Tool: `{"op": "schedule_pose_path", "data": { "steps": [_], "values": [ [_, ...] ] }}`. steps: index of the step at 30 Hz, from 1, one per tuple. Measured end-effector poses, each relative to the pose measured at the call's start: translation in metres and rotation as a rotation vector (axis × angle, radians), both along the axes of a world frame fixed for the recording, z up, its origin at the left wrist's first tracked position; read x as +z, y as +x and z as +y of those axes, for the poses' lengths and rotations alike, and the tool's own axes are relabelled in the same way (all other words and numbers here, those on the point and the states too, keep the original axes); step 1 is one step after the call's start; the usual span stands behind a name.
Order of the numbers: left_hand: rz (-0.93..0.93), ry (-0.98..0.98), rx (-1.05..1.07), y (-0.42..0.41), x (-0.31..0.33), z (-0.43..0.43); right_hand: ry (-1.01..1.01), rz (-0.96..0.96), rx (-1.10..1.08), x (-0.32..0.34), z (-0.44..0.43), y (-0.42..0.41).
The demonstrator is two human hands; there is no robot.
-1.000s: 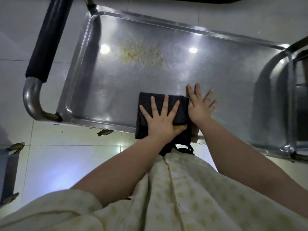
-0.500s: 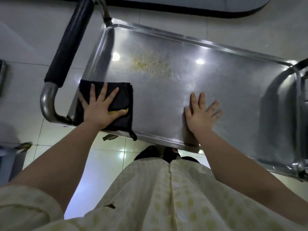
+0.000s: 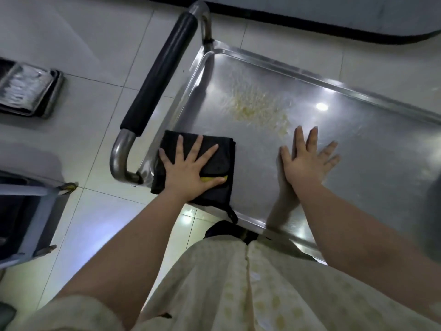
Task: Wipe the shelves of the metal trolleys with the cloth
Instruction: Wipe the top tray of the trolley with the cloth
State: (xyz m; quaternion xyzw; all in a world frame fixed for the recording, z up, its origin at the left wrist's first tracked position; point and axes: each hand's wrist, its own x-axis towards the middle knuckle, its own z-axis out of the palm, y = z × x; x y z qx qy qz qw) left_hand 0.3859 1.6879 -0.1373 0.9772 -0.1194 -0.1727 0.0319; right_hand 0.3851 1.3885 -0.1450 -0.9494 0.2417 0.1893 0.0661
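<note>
Head view: we judge this shelf barely begun. Our left hand (image 3: 191, 170), grip spread flat, presses the folded black cloth (image 3: 223, 158) onto the trolley's top shelf (image 3: 370, 158) at its 8 o'clock corner, beside the padded handle (image 3: 162, 87). Our right hand (image 3: 307, 163), fingers spread, braces on bare metal toward 6 o'clock. Yellowish residue (image 3: 257, 108) at 11 o'clock looks unwiped. A second ago the cloth lay against the right hand; it has since slid left along the near edge.

No readable text, label, brand, number or sign shows anywhere.
</note>
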Motion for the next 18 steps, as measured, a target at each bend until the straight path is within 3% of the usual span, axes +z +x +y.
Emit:
{"op": "schedule_pose_path", "data": {
  "steps": [5,18],
  "values": [
    [-0.032,0.07,-0.115,0.062,-0.002,0.011,-0.007,-0.01,0.005,-0.005,0.001,0.001],
    [-0.064,0.057,-0.206,0.234,-0.008,-0.09,-0.011,-0.072,-0.014,-0.018,-0.003,0.0]
  ]
}}
